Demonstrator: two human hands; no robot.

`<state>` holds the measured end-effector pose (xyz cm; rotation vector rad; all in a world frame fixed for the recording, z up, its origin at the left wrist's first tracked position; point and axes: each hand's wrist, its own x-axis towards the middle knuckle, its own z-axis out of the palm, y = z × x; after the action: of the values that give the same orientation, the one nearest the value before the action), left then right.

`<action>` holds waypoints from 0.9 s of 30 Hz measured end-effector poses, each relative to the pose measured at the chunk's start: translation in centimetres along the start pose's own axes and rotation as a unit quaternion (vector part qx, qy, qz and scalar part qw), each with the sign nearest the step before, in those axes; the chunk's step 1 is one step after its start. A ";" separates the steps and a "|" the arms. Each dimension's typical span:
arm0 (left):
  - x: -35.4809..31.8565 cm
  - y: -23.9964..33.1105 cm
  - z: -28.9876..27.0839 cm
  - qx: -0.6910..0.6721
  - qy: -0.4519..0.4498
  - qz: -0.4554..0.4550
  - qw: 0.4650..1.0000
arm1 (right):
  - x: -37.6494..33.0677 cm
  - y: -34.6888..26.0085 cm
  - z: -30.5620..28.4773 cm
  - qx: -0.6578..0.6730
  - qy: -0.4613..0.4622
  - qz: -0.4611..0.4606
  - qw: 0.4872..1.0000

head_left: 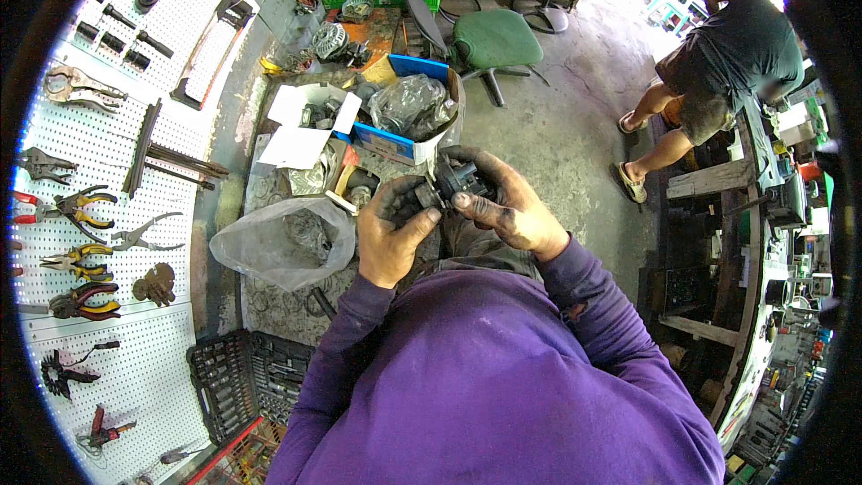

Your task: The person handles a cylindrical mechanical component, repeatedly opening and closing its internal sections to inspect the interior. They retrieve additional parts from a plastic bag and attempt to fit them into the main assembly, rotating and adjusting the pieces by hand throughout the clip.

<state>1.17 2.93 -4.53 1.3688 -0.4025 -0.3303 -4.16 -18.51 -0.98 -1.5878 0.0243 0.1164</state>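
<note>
Matt, greasy black metal part (446,181); crinkled clear plastic bag (280,242); white perforated pegboard (144,171).

Wall: a white pegboard (108,108) ran down the left side, hung with pliers (81,207), cutters and dark sockets.
Floor: bare grey concrete (557,126), stained and worn, stretched toward the far side.
Bench: a cluttered worktop (269,296) sat against the pegboard, with a clear plastic bag (283,242), an open white and blue cardboard box (395,139) and a black socket set case (251,377).
Seat: a green swivel chair (494,40) stood on the concrete, just beyond the bench.
Right side: wooden shelving (718,287) crowded with parts, and a person in a dark shirt (745,45) bent over there.
Light: bright daylight came in at the top right corner.
</note>
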 end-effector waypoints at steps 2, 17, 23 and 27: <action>0.0 0.0 0.0 -0.003 0.005 0.001 1.000 | -0.1 0.1 0.0 0.001 -0.001 -0.002 1.000; 0.1 1.2 0.4 0.032 0.004 -0.014 0.999 | 0.0 0.7 -0.1 0.030 -0.023 -0.037 0.999; 0.1 0.8 0.3 0.013 -0.018 -0.013 1.000 | -0.2 0.9 -0.6 0.022 -0.050 -0.064 0.996; 0.2 0.5 0.4 -0.020 -0.022 -0.014 0.999 | -0.2 1.0 -0.4 0.028 -0.046 -0.088 0.995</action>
<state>1.14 2.65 -3.93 1.3304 -0.4117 -0.3912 -4.43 -18.98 -1.99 -1.5197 -0.1814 0.0502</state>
